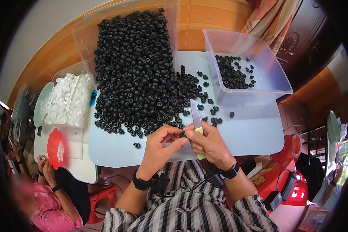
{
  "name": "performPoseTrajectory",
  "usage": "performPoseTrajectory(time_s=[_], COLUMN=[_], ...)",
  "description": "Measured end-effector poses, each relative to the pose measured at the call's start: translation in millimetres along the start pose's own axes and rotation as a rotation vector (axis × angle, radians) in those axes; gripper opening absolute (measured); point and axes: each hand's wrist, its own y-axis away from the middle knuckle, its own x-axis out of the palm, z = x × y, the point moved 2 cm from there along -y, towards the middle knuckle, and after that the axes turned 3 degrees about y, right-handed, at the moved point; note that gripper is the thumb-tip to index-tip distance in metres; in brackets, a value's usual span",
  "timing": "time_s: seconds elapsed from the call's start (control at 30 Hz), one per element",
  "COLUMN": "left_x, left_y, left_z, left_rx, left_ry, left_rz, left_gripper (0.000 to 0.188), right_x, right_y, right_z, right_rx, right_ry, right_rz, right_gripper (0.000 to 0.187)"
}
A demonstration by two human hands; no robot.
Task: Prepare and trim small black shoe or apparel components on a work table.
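Note:
My left hand point(161, 146) pinches a small black round part point(183, 134) between thumb and fingertips, just above the near side of the pale blue table point(243, 133). Wrapped round the yellow-green handle of a knife point(195, 113) is my right hand point(212, 144). The blade points up and away from me, and the right thumb meets the black part beside it. Beyond both hands spreads a big heap of similar black parts point(135, 73), spilling from a clear bin laid open toward me. Loose ones lie close to the knife tip.
At the right back, a clear plastic bin point(255, 91) holds more black parts. A container of white pieces point(63, 98) stands on the left beside a red dish point(55, 149). Another person in pink point(52, 205) works there. A red stool point(100, 201) is lower left.

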Motion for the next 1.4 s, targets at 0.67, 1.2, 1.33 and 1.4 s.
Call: performPoseTrajectory(time_s=[0.67,1.2,1.33,1.4], left_x=[0,18,17,15], left_y=[9,-2,0,0], left_z=[-1,1,-3,-2], left_rx=[0.096,0.042,0.033,0.040], left_ry=[-0.083,0.199,0.239,0.212], left_rz=[-0.050,0.075,0.113,0.126], left_gripper=[0.017,0.024,0.024,0.024], right_x=[10,5,6,9], right_y=[12,35,30,32], right_z=[-14,1,-1,4], right_rx=[-0.222,-0.399,-0.415,-0.418], right_ry=[0.082,0.200,0.199,0.222], right_rz=[0.021,-0.079,-0.077,-0.135], right_gripper=[0.024,0.017,0.015,0.016])
